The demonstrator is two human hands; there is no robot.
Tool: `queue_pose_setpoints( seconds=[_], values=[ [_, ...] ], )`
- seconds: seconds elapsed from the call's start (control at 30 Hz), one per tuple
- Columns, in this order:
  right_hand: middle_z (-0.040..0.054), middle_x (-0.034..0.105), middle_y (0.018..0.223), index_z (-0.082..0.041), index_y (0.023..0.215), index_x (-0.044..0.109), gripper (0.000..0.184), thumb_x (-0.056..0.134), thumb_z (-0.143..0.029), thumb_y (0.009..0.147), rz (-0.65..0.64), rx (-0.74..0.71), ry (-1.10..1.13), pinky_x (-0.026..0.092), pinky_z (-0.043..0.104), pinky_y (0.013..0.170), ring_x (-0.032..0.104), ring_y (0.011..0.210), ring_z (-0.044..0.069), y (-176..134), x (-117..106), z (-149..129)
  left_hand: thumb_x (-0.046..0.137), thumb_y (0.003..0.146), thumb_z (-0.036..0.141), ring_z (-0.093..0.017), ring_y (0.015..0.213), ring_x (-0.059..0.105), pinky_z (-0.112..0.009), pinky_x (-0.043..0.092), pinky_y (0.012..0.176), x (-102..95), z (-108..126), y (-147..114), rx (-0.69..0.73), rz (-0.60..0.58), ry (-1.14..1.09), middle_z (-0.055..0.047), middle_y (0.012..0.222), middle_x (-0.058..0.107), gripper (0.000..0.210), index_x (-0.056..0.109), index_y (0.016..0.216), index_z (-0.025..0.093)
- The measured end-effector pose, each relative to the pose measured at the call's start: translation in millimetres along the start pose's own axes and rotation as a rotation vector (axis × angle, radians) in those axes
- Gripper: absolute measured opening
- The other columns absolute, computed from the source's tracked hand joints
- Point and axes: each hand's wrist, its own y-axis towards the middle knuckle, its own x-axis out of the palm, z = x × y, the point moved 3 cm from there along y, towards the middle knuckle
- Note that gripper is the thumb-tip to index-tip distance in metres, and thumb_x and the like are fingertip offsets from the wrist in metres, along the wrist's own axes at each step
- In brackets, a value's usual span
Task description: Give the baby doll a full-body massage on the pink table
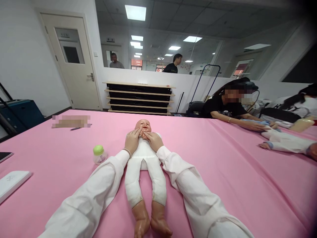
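Note:
A baby doll (145, 165) with a white cloth body lies on its back on the pink-covered table, its brown feet toward me and its head farthest away. My left hand (132, 140) closes around the doll's hand on the left, close to the chin. On the other side my right hand (154, 140) closes around its other hand, so the doll's small fingers meet below its mouth. The doll's arms are mostly hidden under my hands. A jar with a green lid (99, 154) stands left of my left forearm.
A pen (77, 128) lies by a blurred flat item (71, 121) at the far left. A white box-like device (13, 183) and a dark phone-like object (5, 156) are at the left edge. Across the table, a person (230, 102) handles another doll (288, 140).

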Motion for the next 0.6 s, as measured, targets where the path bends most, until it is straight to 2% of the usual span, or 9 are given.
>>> queue_pose_setpoints(
  seconds=[0.07,0.13,0.2,0.3,0.4,0.47,0.6],
  values=[
    [0.0090,0.061,0.113,-0.017,0.116,0.057,0.034,0.049,-0.017,0.083,-0.003,0.004,0.062,0.044,0.038,0.089,0.055,0.105,0.023,1,-1,1,0.043,0.080,0.007,-0.022,0.111,0.051,-0.036,0.039,0.092,-0.5,0,1,-0.008,0.002,-0.040,-0.008,0.120,0.058,0.049,0.046,0.127,0.020],
    [0.0075,0.062,0.113,-0.020,0.119,0.054,0.039,0.050,-0.015,0.081,0.037,0.071,0.184,0.044,0.038,0.090,0.056,0.102,0.021,1,-5,7,0.045,0.078,0.007,-0.021,0.108,0.053,-0.035,0.040,0.092,-5.1,-3,5,-0.041,0.035,-0.140,-0.007,0.117,0.059,0.049,0.048,0.126,0.020],
    [0.0070,0.061,0.113,-0.021,0.121,0.052,0.041,0.050,-0.016,0.080,0.186,0.227,0.373,0.045,0.037,0.090,0.057,0.101,0.019,0,-12,20,0.047,0.078,0.009,-0.019,0.106,0.054,-0.032,0.040,0.093,-13.3,-13,9,-0.145,0.127,-0.289,-0.007,0.118,0.059,0.048,0.048,0.125,0.020],
    [0.0080,0.058,0.117,-0.017,0.115,0.053,0.037,0.050,-0.022,0.079,0.547,0.500,0.612,0.041,0.035,0.096,0.054,0.107,0.017,-9,-27,52,0.053,0.075,0.012,-0.018,0.105,0.055,-0.029,0.041,0.092,-26.0,-39,12,-0.431,0.303,-0.494,-0.009,0.119,0.058,0.049,0.048,0.124,0.017],
    [0.0109,0.054,0.120,-0.013,0.108,0.051,0.035,0.052,-0.026,0.076,0.868,0.724,0.781,0.039,0.034,0.098,0.052,0.108,0.017,-29,-34,89,0.059,0.073,0.016,-0.018,0.102,0.057,-0.029,0.042,0.090,-33.0,-67,5,-0.664,0.419,-0.580,-0.008,0.116,0.059,0.049,0.049,0.121,0.019],
    [0.0149,0.052,0.119,-0.010,0.108,0.047,0.036,0.050,-0.025,0.076,0.986,0.834,0.877,0.042,0.035,0.094,0.055,0.102,0.017,-47,-32,112,0.061,0.072,0.019,-0.017,0.101,0.057,-0.029,0.042,0.090,-33.5,-83,-5,-0.784,0.490,-0.600,-0.006,0.113,0.059,0.047,0.050,0.117,0.022],
    [0.0152,0.058,0.104,-0.011,0.102,0.044,0.029,0.042,-0.028,0.078,1.037,0.892,0.916,0.048,0.038,0.085,0.058,0.093,0.018,-77,-24,138,0.060,0.070,0.021,-0.017,0.093,0.057,-0.033,0.041,0.088,-25.2,-107,-30,-1.003,0.606,-0.607,-0.005,0.100,0.059,0.041,0.049,0.110,0.021]
  ],
)
